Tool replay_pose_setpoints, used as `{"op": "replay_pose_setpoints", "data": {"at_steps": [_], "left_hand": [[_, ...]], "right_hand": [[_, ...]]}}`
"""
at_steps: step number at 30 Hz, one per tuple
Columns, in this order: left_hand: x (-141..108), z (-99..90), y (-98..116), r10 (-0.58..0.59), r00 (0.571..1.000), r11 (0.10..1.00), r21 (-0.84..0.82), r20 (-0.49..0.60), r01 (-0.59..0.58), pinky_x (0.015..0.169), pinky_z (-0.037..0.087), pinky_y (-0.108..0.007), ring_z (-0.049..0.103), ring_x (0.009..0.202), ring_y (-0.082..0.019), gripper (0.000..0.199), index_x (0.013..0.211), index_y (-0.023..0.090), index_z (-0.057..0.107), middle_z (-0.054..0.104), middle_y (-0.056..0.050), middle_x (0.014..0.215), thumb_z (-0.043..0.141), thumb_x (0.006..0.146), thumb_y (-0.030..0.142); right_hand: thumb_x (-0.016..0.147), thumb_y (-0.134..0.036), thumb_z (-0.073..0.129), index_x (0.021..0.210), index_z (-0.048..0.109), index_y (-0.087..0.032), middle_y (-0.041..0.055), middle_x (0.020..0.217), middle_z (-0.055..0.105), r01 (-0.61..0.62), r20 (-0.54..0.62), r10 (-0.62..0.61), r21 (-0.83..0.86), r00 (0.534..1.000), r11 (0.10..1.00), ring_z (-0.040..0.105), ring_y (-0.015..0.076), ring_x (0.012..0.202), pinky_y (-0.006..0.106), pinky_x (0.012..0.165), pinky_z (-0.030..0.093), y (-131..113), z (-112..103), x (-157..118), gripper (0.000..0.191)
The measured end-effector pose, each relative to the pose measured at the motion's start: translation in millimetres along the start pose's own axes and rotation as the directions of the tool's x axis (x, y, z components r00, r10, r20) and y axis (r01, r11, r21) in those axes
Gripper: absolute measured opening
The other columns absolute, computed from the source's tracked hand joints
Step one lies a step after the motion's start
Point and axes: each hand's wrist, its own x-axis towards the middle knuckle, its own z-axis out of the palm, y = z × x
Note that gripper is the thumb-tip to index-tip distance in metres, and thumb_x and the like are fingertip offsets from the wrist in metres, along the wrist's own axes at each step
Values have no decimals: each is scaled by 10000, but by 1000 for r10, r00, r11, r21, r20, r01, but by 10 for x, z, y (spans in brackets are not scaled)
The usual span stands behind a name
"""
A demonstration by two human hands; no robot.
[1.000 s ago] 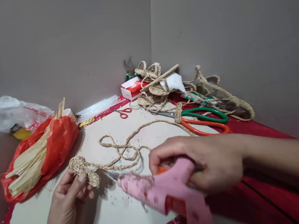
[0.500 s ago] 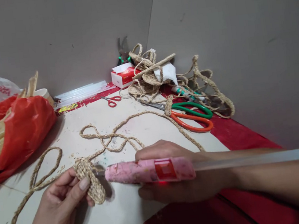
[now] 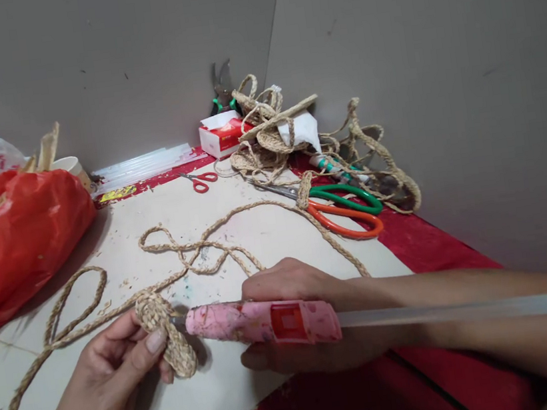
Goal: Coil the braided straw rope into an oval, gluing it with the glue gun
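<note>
Between the thumb and fingers of my left hand [image 3: 117, 360] is a small oval coil of braided straw cord [image 3: 173, 342], held up over the white board. My right hand [image 3: 301, 336] is wrapped around a pink glue gun [image 3: 248, 319] with a red window on top. A long clear glue stick [image 3: 469, 310] sticks out of its rear, over my right forearm. The gun's nozzle is at the right edge of the coil and seems to touch it. A long braided cord [image 3: 243, 207] runs in loops across the board behind both hands.
Large scissors [image 3: 339, 210] with green and orange handles lie at right, small red scissors [image 3: 200, 181] farther back. Beyond are a tissue box [image 3: 224, 134], pruning shears [image 3: 223, 90], glue sticks [image 3: 147, 166] and a heap of braided straw [image 3: 266, 152]. A red plastic bag [image 3: 38, 222] stands at left.
The glue gun has shifted slightly left and its rear end has dipped, with the nozzle now closer against the coil. The red glow under the gun no longer shows. The view has moved slightly.
</note>
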Motion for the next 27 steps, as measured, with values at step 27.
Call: {"op": "replay_pose_setpoints", "data": {"at_steps": [27], "left_hand": [[11, 25, 43, -14, 1000, 999, 36, 27, 13, 587, 463, -262, 534, 596, -163, 198, 731, 245, 733, 639, -30, 659, 716, 788, 434]], "right_hand": [[888, -382, 566, 628, 446, -162, -50, 572, 415, 63, -2, -64, -120, 998, 991, 354, 50, 492, 189, 493, 281, 28, 22, -16, 361]]}}
